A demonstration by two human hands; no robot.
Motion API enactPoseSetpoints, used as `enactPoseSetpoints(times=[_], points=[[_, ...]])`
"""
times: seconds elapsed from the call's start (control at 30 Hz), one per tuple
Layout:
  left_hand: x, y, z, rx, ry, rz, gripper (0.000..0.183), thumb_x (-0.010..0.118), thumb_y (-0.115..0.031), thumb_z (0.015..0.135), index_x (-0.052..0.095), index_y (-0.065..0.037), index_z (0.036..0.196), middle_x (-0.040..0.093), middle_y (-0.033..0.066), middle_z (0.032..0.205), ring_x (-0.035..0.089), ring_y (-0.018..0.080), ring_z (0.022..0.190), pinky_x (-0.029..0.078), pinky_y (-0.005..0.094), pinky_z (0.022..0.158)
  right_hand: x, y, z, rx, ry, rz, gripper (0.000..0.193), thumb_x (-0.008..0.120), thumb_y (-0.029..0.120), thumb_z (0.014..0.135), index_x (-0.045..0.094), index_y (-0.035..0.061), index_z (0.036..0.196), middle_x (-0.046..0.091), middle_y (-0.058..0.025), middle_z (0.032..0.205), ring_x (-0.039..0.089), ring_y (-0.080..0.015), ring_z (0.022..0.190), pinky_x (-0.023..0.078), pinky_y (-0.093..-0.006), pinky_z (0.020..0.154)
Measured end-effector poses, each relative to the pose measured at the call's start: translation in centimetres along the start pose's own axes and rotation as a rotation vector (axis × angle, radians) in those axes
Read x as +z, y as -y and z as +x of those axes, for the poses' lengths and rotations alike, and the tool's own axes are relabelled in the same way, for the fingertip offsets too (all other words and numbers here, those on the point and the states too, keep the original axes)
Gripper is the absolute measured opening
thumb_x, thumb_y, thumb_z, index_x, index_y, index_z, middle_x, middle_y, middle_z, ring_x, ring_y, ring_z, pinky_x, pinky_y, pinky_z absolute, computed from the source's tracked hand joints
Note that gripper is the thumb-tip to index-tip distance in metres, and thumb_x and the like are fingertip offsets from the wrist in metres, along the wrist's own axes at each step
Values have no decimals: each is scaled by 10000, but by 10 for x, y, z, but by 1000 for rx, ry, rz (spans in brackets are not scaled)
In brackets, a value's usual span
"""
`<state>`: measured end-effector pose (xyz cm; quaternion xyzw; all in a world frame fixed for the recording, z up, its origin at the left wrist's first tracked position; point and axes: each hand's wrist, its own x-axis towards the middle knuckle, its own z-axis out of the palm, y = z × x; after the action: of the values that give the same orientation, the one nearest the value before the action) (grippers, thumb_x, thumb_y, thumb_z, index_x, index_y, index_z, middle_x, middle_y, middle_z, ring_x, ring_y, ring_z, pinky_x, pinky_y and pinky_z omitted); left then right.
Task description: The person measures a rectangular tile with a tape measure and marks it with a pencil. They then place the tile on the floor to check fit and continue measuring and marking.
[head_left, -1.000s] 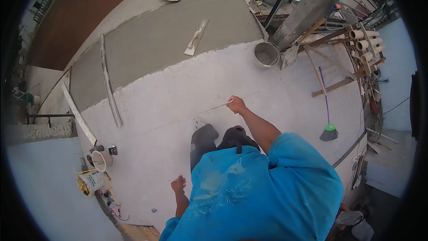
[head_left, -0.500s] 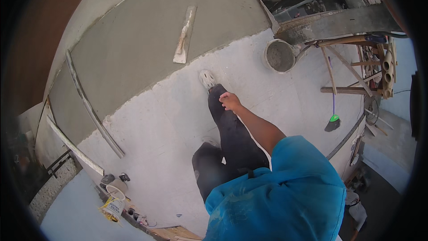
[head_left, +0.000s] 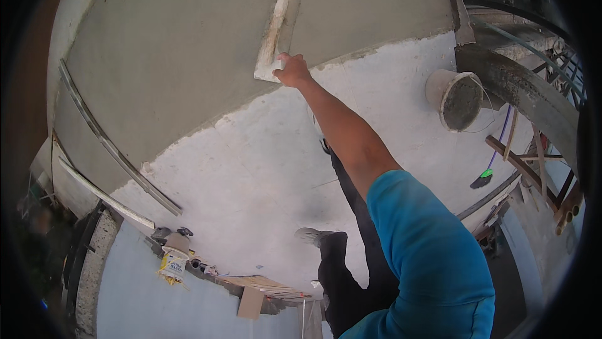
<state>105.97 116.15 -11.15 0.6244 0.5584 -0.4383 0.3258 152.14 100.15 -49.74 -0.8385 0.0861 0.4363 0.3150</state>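
Note:
My right hand (head_left: 293,71) reaches forward at the end of my outstretched arm, its fingers curled round the near end of a long plastering float (head_left: 276,22). The float is pale, crusted with cement, and lies flat on a smooth grey layer of wet cement (head_left: 169,44). Its far end runs out of the upper edge of the view. Below the hand, the cement's ragged edge meets a whitish bare floor (head_left: 244,163). My left hand is out of view.
A bucket of grey mortar (head_left: 461,101) stands at the right, near a broom (head_left: 483,179) and timber pieces (head_left: 523,166). At left, a long metal straightedge (head_left: 113,135) crosses the cement edge beside a pale strip (head_left: 103,195). A small pail (head_left: 172,264) stands at lower left.
My right hand has moved from above my knee forward to the float and taken its near end. My body leans further forward, and the view has shifted with it.

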Motion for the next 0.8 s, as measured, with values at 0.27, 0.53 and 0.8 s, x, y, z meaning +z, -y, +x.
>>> enactPoseSetpoints(times=[0.27, 0.53, 0.8], points=[[-7, -29, 24, -141, 26, 40, 412, 515, -434, 928, 722, -97, 1046, 717, 152, 928, 662, 416, 836, 519, 484, 704, 28, 38, 115, 64, 26, -88, 703, 716, 475, 828, 483, 223, 1442, 557, -112, 1367, 338, -311, 1363, 288, -436, 1114], [-17, -28, 21, -168, 25, 51, 390, 510, -413, 932, 715, -103, 1053, 717, 145, 944, 666, 405, 853, 523, 483, 710, 11, 37, 87, 27, -121, 693, 437, 688, 143, 883, 636, 203, 1312, 607, -122, 1179, 572, -222, 1044, 467, -302, 869], [-23, 15, 4, -53, 6, -7, 369, 505, -393, 936, 708, -110, 1060, 717, 139, 960, 670, 395, 870, 527, 481, 716, -86, -39, -91, -254, -521, 854, 362, 619, -18, 883, 409, 93, 1156, 532, -54, 1122, 506, -115, 922, 425, -253, 791]])
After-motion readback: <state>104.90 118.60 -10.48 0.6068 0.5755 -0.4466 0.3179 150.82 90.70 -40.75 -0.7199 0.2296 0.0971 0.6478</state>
